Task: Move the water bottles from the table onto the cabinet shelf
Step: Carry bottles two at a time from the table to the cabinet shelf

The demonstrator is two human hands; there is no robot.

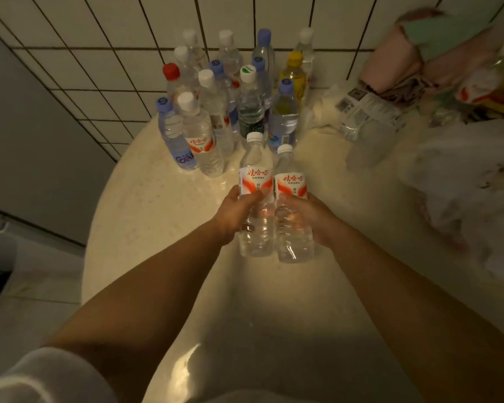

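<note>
Two clear water bottles with white caps and red-and-white labels stand side by side above the round pale table (146, 222). My left hand (236, 213) grips the left bottle (255, 181) around its middle. My right hand (306, 216) grips the right bottle (290, 184) the same way. Behind them, against the tiled wall, stands a cluster of several more bottles (230, 97) with white, blue, red, green and yellow caps. No cabinet shelf is in view.
Crumpled plastic bags and wrapping (370, 117) lie on the table's right side, with pink and green cloth (413, 53) behind them. A white bag (472, 199) sits at the right edge. A grey wall panel (26, 141) stands to the left of the table.
</note>
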